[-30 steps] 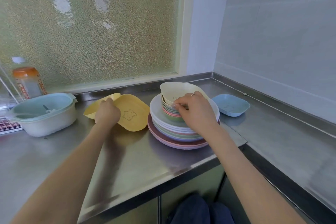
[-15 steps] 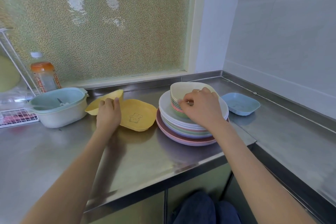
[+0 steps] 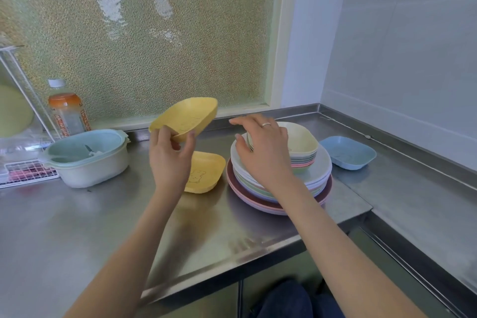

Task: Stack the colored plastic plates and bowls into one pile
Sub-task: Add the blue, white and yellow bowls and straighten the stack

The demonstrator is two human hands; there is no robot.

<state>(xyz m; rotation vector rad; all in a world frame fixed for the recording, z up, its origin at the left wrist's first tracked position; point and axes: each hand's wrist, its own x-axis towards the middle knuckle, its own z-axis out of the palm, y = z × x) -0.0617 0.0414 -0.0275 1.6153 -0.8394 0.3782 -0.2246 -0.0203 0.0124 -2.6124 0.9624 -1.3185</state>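
Observation:
My left hand [image 3: 170,160] pinches the near rim of a yellow bowl [image 3: 188,117] and holds it tilted in the air above the counter. A second yellow bowl [image 3: 206,170] with a small bear drawing lies on the steel below it. To the right stands a pile of round pastel plates [image 3: 317,181] with several nested bowls [image 3: 304,147] on top, the uppermost cream. My right hand [image 3: 260,150] rests against the left side of those nested bowls, fingers relaxed. A light blue bowl [image 3: 347,153] sits apart, right of the pile.
A lidded white and pale blue pot [image 3: 87,160] stands at the left, with an orange-capped bottle [image 3: 68,113] behind it and a white wire rack [image 3: 23,162] at the far left. The steel counter [image 3: 103,227] steps down at its front right edge. Tiled wall at right.
My left hand has lifted one yellow bowl off the counter and raised it, leaving the other yellow bowl lying there. My right hand stays at the nested bowls, fingers now looser.

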